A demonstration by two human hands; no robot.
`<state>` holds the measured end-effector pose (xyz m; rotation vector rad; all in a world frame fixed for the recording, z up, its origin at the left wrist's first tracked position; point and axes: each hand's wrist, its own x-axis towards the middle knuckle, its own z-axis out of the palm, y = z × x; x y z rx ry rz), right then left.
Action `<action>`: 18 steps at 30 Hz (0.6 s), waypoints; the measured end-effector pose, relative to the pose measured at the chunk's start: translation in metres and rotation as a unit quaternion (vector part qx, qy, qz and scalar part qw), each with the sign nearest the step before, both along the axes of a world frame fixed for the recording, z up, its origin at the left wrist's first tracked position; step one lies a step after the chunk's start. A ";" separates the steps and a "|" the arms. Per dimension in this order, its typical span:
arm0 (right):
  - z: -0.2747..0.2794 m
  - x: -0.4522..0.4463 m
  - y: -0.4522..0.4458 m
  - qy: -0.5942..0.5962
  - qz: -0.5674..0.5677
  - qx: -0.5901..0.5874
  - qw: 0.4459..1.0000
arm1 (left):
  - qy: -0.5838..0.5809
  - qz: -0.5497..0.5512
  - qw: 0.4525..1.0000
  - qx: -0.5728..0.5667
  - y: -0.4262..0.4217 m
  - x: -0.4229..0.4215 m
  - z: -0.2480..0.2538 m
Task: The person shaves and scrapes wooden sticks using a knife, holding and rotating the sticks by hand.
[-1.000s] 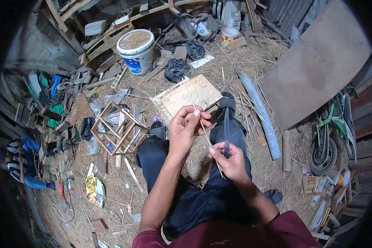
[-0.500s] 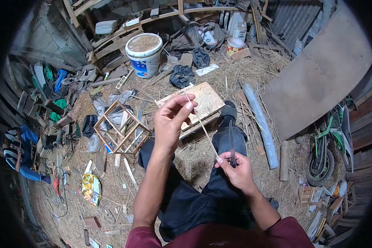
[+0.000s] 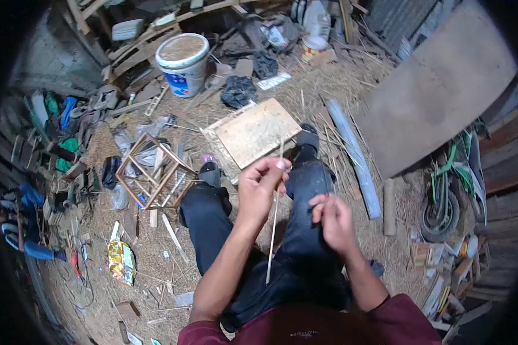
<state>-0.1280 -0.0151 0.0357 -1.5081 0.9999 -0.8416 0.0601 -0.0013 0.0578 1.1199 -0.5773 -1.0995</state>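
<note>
My left hand (image 3: 261, 190) is closed in a pinch around a thin pale wooden stick (image 3: 273, 238). The stick runs steeply, with its long lower part hanging over my lap and a short end above my fingers. To its right, my right hand (image 3: 335, 224) is closed, slightly blurred, over my right thigh. A dark bit of the knife (image 3: 316, 213) shows at its fingers; the blade is hard to make out. The two hands are apart, and the right one does not touch the stick. Beyond them lies a low wooden board (image 3: 259, 132).
A small wooden frame (image 3: 155, 172) stands left of my legs. Behind are a white bucket (image 3: 184, 72) and black plastic bags (image 3: 239, 92). On the right lie a grey tube (image 3: 354, 158) and a leaning sheet (image 3: 437, 86). Another person (image 3: 31, 218) is at far left.
My left hand has moved down and right, and the stick has swung steeper, its lower end now toward my lap. My right hand has left the stick; the knife blade no longer shows clearly.
</note>
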 end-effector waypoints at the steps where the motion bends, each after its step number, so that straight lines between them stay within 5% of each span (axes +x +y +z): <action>1: 0.011 -0.009 -0.009 0.119 -0.010 -0.013 0.993 | -0.003 -0.019 0.999 0.041 0.002 -0.013 -0.009; 4: -0.015 -0.030 -0.024 0.243 0.005 -0.144 0.959 | -0.003 -0.108 0.984 0.142 0.013 -0.048 -0.041; 6: -0.034 -0.045 -0.028 0.331 0.047 -0.178 0.926 | -0.110 -0.087 0.983 0.120 0.017 -0.067 -0.078; 18: -0.038 -0.056 -0.043 0.461 0.142 -0.084 0.872 | -0.175 -0.094 0.968 0.153 0.037 -0.078 -0.081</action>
